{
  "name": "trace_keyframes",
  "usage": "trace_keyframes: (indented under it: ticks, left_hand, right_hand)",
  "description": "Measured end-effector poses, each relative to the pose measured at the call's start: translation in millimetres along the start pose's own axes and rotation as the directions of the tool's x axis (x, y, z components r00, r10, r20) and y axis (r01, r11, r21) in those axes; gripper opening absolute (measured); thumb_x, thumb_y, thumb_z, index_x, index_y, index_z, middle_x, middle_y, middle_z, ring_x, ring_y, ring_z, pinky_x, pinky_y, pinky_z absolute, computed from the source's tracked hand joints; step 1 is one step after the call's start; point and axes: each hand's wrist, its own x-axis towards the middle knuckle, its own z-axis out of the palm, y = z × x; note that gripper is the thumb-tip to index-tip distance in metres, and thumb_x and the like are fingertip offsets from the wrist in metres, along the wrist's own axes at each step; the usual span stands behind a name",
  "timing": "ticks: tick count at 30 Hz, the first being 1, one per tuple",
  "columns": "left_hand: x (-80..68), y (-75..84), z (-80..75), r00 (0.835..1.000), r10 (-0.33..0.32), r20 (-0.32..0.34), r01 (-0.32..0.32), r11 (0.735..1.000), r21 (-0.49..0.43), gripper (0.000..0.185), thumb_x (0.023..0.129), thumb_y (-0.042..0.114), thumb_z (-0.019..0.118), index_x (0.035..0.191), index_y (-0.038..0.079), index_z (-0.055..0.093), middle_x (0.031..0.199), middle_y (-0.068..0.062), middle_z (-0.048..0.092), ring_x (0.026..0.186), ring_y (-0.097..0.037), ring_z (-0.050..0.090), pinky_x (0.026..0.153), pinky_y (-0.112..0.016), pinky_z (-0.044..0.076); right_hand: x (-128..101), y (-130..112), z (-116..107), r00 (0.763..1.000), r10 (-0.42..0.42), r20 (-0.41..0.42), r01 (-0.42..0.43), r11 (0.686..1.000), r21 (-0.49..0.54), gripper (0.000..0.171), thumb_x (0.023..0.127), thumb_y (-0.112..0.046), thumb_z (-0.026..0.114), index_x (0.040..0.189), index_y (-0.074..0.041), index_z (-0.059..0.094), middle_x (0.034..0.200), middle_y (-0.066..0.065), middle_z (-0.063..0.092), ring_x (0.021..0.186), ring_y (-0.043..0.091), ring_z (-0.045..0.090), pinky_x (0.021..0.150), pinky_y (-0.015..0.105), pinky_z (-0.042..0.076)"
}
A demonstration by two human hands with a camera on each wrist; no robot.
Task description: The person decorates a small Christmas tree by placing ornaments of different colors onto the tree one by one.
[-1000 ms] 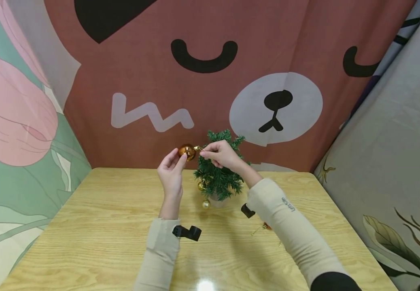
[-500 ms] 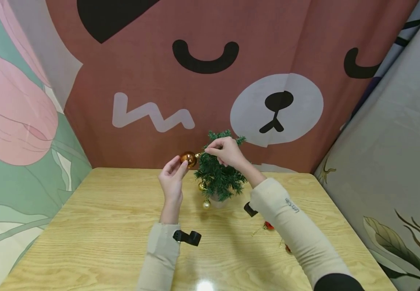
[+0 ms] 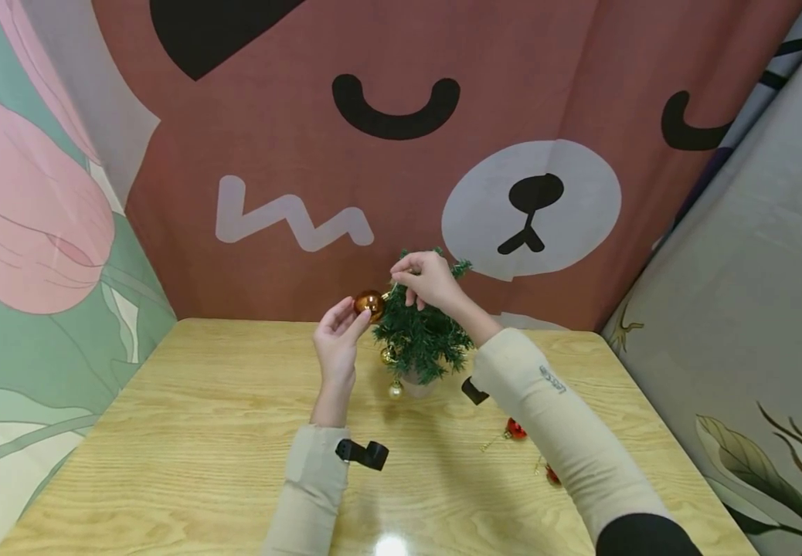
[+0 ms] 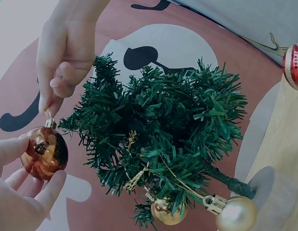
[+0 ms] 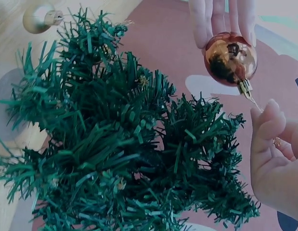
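Note:
A shiny copper-orange Christmas bauble (image 3: 369,306) with a gold cap is in my left hand (image 3: 337,340), fingertips and thumb around its ball. My right hand (image 3: 432,282) pinches the bauble's thin gold cord (image 5: 254,102) just above the cap, as the right wrist view shows. Beside the bauble stands a small green artificial Christmas tree (image 3: 422,332), its upper branches partly hidden behind my right hand. In the left wrist view, the bauble hangs close to the tree's tip. A gold bauble (image 4: 169,211) and a pearly bauble (image 4: 237,214) hang on the lower branches.
Two red baubles, a nearer one (image 3: 553,475) and a farther one (image 3: 515,429), lie on the wooden table (image 3: 199,432) by my right forearm. The tree's pale pot (image 3: 418,384) stands near the table's back edge, before a patterned curtain (image 3: 269,139).
My left hand has moved right and slightly down with the copper bauble, closer to the tree. The right hand has shifted up and right, still pinching the cord.

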Motion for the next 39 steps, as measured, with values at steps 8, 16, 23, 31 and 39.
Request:
trace_keyframes:
  ticks: [8, 16, 23, 31, 39]
  left_hand:
    - [0.3, 1.4, 2.4, 1.000, 0.012, 0.024, -0.012, 1.000, 0.007, 0.035, 0.076, -0.011, 0.064, 0.109, -0.015, 0.054, 0.091, -0.009, 0.056, 0.084, -0.019, 0.057, 0.072, -0.024, 0.050]
    - [4.3, 1.6, 7.0, 0.999, 0.042, 0.015, -0.043, 0.998, 0.055, 0.033, 0.074, -0.008, 0.066, 0.106, -0.012, 0.057, 0.092, -0.009, 0.059, 0.084, -0.015, 0.057, 0.072, -0.021, 0.048]
    - [6.7, -0.6, 9.8, 0.998, 0.061, 0.008, -0.061, 0.995, 0.081, 0.032, 0.075, -0.007, 0.067, 0.104, -0.012, 0.058, 0.092, -0.009, 0.060, 0.083, -0.015, 0.057, 0.071, -0.019, 0.048]
    - [9.0, -4.6, 9.8, 0.997, 0.075, -0.011, -0.073, 0.992, 0.104, 0.031, 0.075, -0.007, 0.067, 0.103, -0.013, 0.058, 0.092, -0.013, 0.061, 0.080, -0.015, 0.056, 0.069, -0.017, 0.047]
    - [10.8, -8.1, 9.7, 0.999, 0.048, -0.024, -0.045, 0.993, 0.108, 0.030, 0.075, -0.007, 0.067, 0.103, -0.013, 0.058, 0.090, -0.011, 0.061, 0.081, -0.017, 0.056, 0.068, -0.018, 0.048]
  right_hand:
    - [5, -3, 2, 1.000, 0.004, 0.010, -0.005, 0.991, 0.135, 0.016, 0.089, -0.011, 0.055, 0.096, 0.000, 0.063, 0.082, 0.022, 0.060, 0.037, 0.011, 0.039, 0.034, 0.021, 0.031]
    - [10, -2, 2, 0.999, 0.011, -0.035, -0.010, 1.000, 0.007, 0.015, 0.088, -0.013, 0.058, 0.094, -0.003, 0.067, 0.073, 0.014, 0.061, 0.036, 0.011, 0.037, 0.036, 0.022, 0.032]
    - [14, -4, 5, 0.997, 0.018, -0.074, -0.032, 0.982, -0.189, 0.016, 0.087, -0.012, 0.059, 0.094, -0.003, 0.069, 0.073, 0.009, 0.064, 0.036, 0.012, 0.043, 0.038, 0.022, 0.037]
    - [17, -4, 9, 0.991, 0.095, -0.099, -0.116, 0.963, -0.242, 0.017, 0.088, -0.014, 0.057, 0.098, -0.006, 0.069, 0.072, 0.007, 0.065, 0.036, 0.013, 0.045, 0.036, 0.022, 0.036]
    - [16, -5, 8, 0.992, 0.093, -0.089, -0.114, 0.955, -0.274, 0.020, 0.090, -0.013, 0.055, 0.101, -0.003, 0.068, 0.063, 0.011, 0.063, 0.036, 0.014, 0.046, 0.037, 0.023, 0.040]
